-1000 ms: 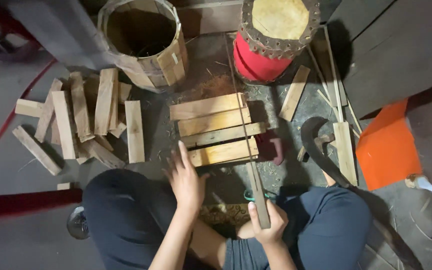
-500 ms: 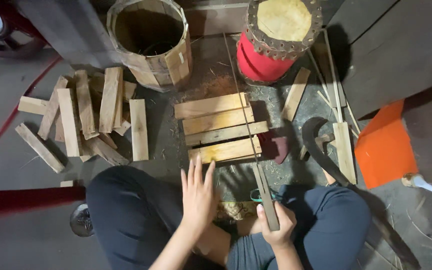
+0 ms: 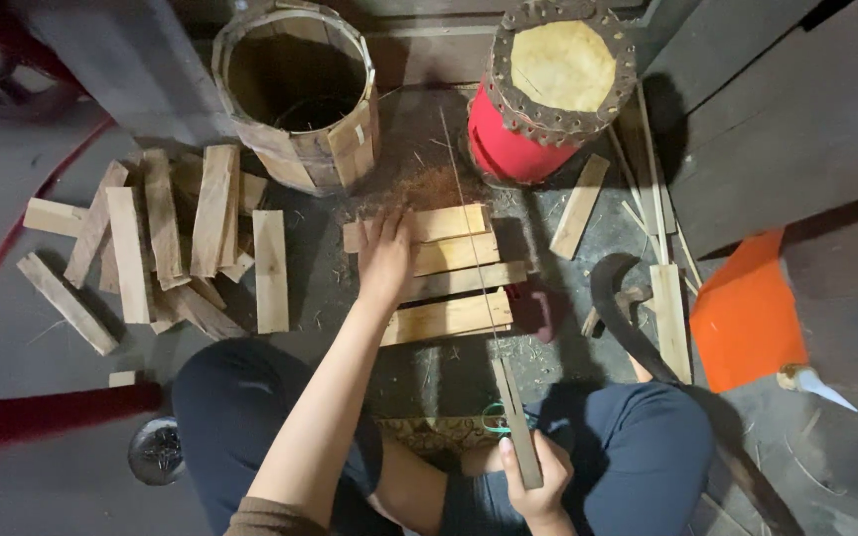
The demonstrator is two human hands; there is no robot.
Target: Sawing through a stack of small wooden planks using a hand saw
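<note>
My left hand [image 3: 386, 260] reaches forward and lies on the left ends of several wooden slats [image 3: 449, 273] stacked side by side on the floor in front of me. My right hand [image 3: 536, 478] is closed on the wooden handle of a thin-bladed saw [image 3: 479, 278], whose blade runs away from me across the right part of the slats. My knees in dark trousers frame the lower part of the view.
A loose pile of wooden slats [image 3: 166, 248] lies at left. A hollow wooden barrel shell [image 3: 295, 89] and a red drum with a skin top [image 3: 548, 89] stand at the back. An orange sheet [image 3: 747, 313] and a curved dark tool [image 3: 623, 318] lie at right.
My left hand has moved forward from near my lap onto the stacked slats. My right hand stays on the saw handle.
</note>
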